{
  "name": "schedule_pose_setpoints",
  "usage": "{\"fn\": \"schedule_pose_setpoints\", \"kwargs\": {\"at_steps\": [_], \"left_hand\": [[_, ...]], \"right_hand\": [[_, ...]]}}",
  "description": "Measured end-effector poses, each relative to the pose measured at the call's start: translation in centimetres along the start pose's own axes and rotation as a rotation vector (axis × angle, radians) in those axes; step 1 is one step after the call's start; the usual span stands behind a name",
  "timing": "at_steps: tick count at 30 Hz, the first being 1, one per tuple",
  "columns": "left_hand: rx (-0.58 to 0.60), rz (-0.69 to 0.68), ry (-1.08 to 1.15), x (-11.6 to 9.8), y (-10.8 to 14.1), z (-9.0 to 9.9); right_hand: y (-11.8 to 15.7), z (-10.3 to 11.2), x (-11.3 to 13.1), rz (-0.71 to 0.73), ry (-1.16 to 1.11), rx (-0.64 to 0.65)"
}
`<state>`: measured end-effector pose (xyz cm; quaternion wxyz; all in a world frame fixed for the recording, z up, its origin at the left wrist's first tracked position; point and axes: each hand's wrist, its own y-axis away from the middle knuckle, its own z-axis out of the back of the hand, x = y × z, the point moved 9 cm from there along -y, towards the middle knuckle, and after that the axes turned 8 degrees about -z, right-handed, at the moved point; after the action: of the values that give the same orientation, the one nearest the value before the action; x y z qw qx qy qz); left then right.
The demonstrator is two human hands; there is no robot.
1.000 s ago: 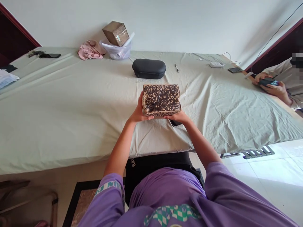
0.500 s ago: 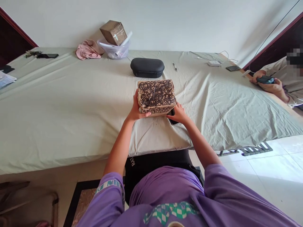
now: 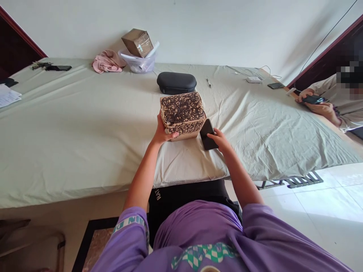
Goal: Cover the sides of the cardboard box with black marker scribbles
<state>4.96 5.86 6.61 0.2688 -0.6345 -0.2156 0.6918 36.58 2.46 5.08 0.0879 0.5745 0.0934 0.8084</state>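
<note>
Papers (image 3: 9, 96): cut off by the left edge; any print on them was too small to read.
Pink cloth (image 3: 107, 62): lay bunched beside the tub (image 3: 141, 66), whose contents were partly hidden by the carton (image 3: 138, 43) tilted in it.
Left hand (image 3: 161, 133): gripped the box at its near left corner, thumb across the front face; the other fingers ran along the left side, mostly out of sight.
Case (image 3: 176, 83): lay just behind the box, its near edge partly covered.
Box (image 3: 183, 109): sat between the case and the table's near edge, scribbled top up; it had shifted left since a second earlier, and more of its front face showed.
Phone (image 3: 207, 142): stood out just right of the box, dark face up; a second earlier it was mostly covered by the right hand and box.
Right hand (image 3: 221, 139): had left the box and grasped the phone, thumb over its face, the other fingers partly hidden at its right edge.
Pen (image 3: 209, 82): lay beyond, well apart from both hands.
Co-worker's hands (image 3: 327, 110): held a dark device (image 3: 312, 99), hard to make out.
</note>
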Motion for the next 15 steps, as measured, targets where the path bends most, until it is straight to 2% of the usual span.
{"fn": "schedule_pose_setpoints", "kwargs": {"at_steps": [5,9,15], "left_hand": [[-0.024,0.03,0.037,-0.1,-0.1,0.2],[-0.028,0.078,0.044,0.6,0.2,0.4],[-0.074,0.128,0.087,1.1,0.8,0.7]], "right_hand": [[3.8,-0.2,1.7,0.002,-0.603,0.15],[6.8,-2.0,4.0,0.039,-0.704,0.264],[11.9,-6.8,7.9,0.024,-0.838,0.51]]}}
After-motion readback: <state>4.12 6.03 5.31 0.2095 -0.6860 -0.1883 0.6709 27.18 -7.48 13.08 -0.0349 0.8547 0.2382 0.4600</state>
